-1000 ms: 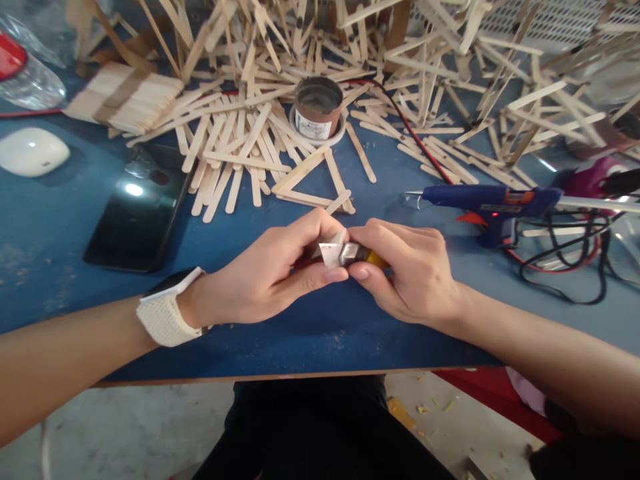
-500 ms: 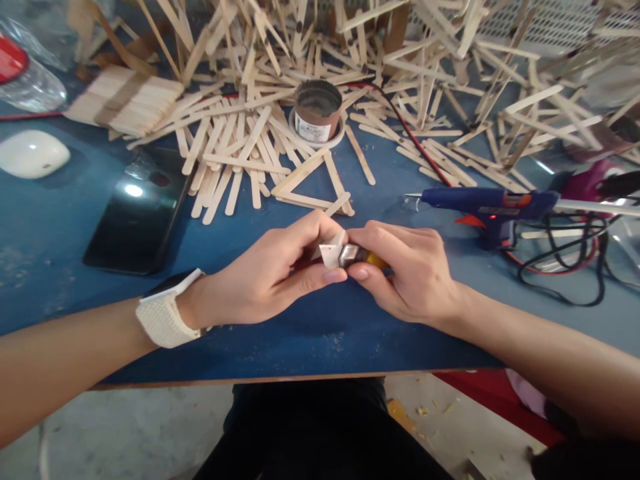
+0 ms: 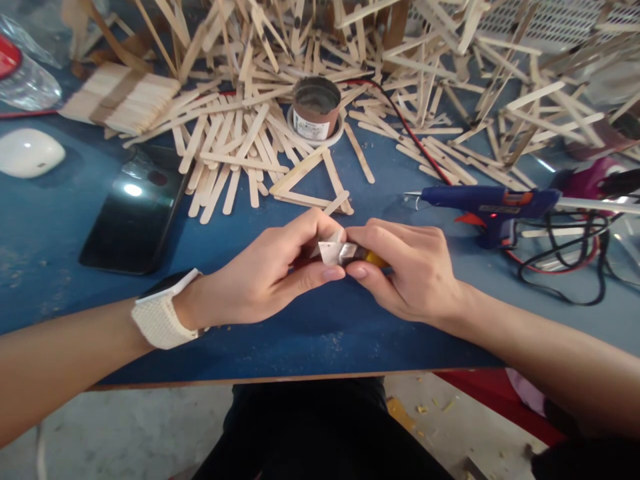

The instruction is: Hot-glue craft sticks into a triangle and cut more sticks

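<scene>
My right hand (image 3: 407, 267) is closed around a utility knife (image 3: 367, 255) with a yellow and dark handle and a metal collar. Its short, wide blade (image 3: 329, 253) points left, into the curl of my left hand (image 3: 270, 270). The left fingers are bent and the thumb lies along the blade's lower side; a pale sliver shows behind the blade, but what these fingers grip is mostly hidden. Just beyond the hands lies a triangle of craft sticks (image 3: 305, 199). One craft stick (image 3: 337, 202) slants across its near corner, its lower end hidden behind my left hand.
A blue glue gun (image 3: 465, 197) with a lit red light lies right, beside tangled black cable (image 3: 560, 287). Loose craft sticks (image 3: 225, 153) and a brown tape roll (image 3: 316, 110) are behind. At left are a phone (image 3: 135, 213), white mouse (image 3: 31, 153) and bundled sticks (image 3: 120, 100).
Both hands and the knife keep nearly the same pose. The whole view has shifted very slightly, with things on the left side appearing a little further left.
</scene>
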Motion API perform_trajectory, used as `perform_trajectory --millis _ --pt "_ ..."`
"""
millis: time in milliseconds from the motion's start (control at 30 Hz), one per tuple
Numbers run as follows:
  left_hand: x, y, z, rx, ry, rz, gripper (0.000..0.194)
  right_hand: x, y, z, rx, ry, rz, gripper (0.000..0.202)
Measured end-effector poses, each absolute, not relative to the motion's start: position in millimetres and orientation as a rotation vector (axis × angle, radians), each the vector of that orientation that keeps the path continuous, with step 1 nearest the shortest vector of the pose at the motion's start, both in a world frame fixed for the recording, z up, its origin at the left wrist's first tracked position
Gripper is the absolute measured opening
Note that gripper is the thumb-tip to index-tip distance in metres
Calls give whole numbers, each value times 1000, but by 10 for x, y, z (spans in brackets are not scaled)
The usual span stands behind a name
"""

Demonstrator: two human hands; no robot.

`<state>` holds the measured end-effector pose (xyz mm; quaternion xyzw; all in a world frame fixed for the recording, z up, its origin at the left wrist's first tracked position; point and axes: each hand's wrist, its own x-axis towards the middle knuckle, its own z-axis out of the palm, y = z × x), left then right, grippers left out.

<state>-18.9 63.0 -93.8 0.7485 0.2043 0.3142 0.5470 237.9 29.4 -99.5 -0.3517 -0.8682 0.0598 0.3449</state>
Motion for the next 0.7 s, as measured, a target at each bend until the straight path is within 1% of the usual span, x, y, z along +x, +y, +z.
perform_trajectory --millis 133,433,700 --pt "-186 632 -931 1791 507 724 22 2384 294 -991 -922 -2252 177 50" --pt "-215 638 -923 1875 490 741 18 2384 293 -1002 -906 -2238 235 48" --pt "-195 640 -899 1902 538 713 32 2395 292 -977 -911 -2248 266 49"
